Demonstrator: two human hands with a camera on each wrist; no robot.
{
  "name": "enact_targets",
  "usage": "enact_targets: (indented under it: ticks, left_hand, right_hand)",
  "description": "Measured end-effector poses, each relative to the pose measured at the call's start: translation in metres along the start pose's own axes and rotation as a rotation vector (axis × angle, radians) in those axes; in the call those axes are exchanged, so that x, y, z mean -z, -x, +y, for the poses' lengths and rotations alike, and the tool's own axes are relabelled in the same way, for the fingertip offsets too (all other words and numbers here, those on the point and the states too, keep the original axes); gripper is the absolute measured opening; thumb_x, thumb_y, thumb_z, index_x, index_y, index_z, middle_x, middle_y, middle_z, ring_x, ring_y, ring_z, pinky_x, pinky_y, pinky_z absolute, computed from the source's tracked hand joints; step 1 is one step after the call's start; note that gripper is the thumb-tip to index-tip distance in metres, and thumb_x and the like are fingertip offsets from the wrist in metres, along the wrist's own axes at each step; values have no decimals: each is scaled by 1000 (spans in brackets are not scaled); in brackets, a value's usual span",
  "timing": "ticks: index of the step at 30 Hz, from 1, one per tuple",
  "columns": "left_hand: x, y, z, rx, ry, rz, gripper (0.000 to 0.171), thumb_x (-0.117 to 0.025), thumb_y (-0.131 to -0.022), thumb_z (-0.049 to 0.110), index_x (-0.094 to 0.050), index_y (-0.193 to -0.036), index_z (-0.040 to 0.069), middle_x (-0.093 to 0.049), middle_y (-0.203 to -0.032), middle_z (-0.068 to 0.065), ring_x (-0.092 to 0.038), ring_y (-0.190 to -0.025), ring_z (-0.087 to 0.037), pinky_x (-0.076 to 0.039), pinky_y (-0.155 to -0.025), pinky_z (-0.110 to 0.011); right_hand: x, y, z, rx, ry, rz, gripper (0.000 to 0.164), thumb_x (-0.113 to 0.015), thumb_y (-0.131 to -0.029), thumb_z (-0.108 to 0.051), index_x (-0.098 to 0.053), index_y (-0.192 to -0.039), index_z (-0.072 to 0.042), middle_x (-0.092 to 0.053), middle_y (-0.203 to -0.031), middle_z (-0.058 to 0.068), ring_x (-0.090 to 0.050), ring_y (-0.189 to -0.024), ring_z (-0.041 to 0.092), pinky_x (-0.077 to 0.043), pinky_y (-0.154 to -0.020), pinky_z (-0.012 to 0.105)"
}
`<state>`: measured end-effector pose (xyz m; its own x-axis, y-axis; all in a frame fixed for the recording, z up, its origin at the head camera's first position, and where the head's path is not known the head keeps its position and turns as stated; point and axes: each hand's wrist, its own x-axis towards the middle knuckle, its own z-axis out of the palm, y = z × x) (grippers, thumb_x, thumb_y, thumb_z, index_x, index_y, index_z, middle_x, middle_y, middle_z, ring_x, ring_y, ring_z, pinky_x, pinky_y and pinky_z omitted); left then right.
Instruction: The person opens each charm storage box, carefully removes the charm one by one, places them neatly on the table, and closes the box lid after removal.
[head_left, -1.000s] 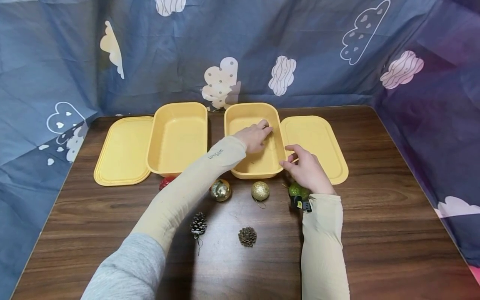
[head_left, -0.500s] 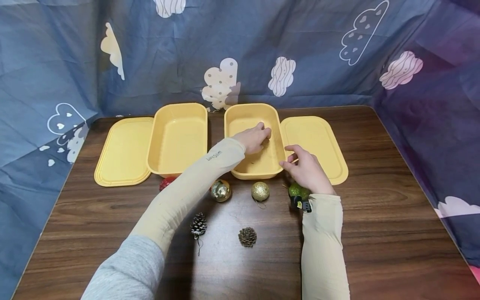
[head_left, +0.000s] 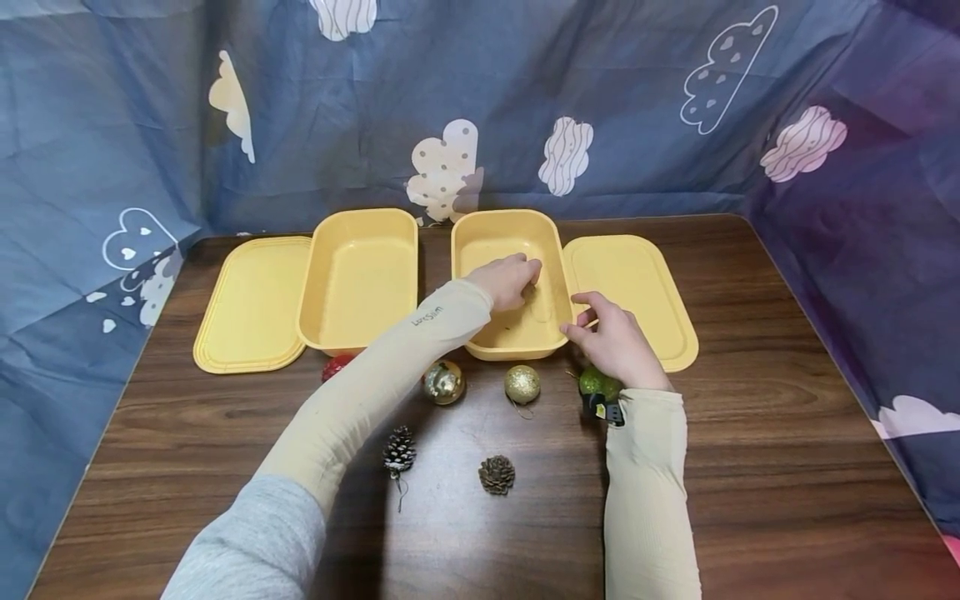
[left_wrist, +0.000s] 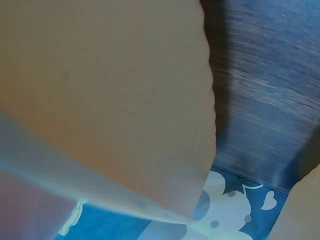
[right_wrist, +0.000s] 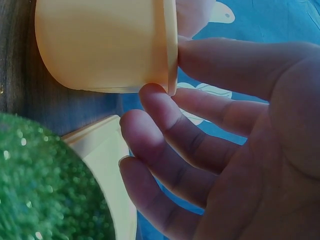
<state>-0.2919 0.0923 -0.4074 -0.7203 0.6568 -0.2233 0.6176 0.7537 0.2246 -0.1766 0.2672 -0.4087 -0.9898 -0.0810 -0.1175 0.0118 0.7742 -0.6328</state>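
My left hand (head_left: pixel 506 280) reaches down inside the right yellow box (head_left: pixel 517 340), its fingers bent over the box floor. Whether anything lies under its fingertips is hidden in the head view. The left wrist view is mostly filled by a yellow box wall (left_wrist: pixel 125 90). At the front right corner of the same box, my right hand (head_left: pixel 618 337) holds the rim; the right wrist view has its thumb (right_wrist: pixel 220 60) on the rim and bent fingers against the outer side. Close below that hand lies a glittery green ball ornament (right_wrist: pixel 45 180).
A second yellow box (head_left: pixel 360 283) stands left, with yellow lids (head_left: pixel 251 304) (head_left: pixel 633 292) at the outer sides. Before them lie a red ornament (head_left: pixel 336 365), a shiny gold ball (head_left: pixel 444 382), a glittery gold ball (head_left: pixel 522 384) and two pinecones (head_left: pixel 399 452) (head_left: pixel 497 474).
My left hand has drawn very slightly towards me inside the right box, its fingers more bent. The right hand stays at the box corner. The head view has shifted a little.
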Motion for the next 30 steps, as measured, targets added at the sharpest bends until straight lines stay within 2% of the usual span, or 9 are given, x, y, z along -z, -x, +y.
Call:
enact_targets:
  ticks: [7,14,18,22,26,30]
  left_hand:
    - [4,5,-1,32,63,56,19,-60,-88,11,-54,-105,15,-50,-104,-3,-54,-88,-18,-47,-77,-29]
    - [12,13,0,-33,171,173,22,-66,-80,6,-56,-99,10,-52,-98,-4,-50,-90,-17,-45,-80,-26]
    - [19,23,0,-55,221,213,29,-72,-75,6,-55,-98,9,-51,-96,-4,-48,-89,-18,-43,-81,-27]
    - [27,35,2,-82,311,252,38,-76,-71,4,-53,-101,7,-54,-100,-6,-50,-94,-18,-43,-85,-27]
    - [31,47,7,-112,361,292,46,-79,-72,5,-52,-109,7,-57,-107,-7,-52,-102,-18,-43,-92,-27]
    - [32,59,14,-121,380,299,45,-80,-73,8,-54,-110,9,-56,-112,-7,-52,-105,-18,-43,-94,-27]
  right_hand:
    - [0,0,0,0,2,-1,51,-60,-93,-25,-46,-138,-4,-60,-101,11,-62,-87,25,-47,-74,32]
    - [0,1,0,6,2,-2,52,-60,-93,-26,-47,-137,-4,-61,-101,11,-64,-88,25,-48,-75,32]
    - [1,2,0,7,3,-11,52,-61,-93,-27,-47,-138,-3,-62,-102,12,-64,-89,26,-48,-75,33]
    - [2,2,-1,10,5,-15,52,-61,-93,-27,-47,-137,-4,-62,-103,13,-64,-91,27,-48,-74,32]
    - [3,2,-2,15,4,-13,52,-61,-92,-26,-47,-137,-3,-62,-103,13,-65,-91,27,-48,-73,31]
    - [4,3,-2,18,5,-16,53,-62,-92,-25,-47,-138,-3,-62,-102,13,-65,-91,27,-48,-72,31]
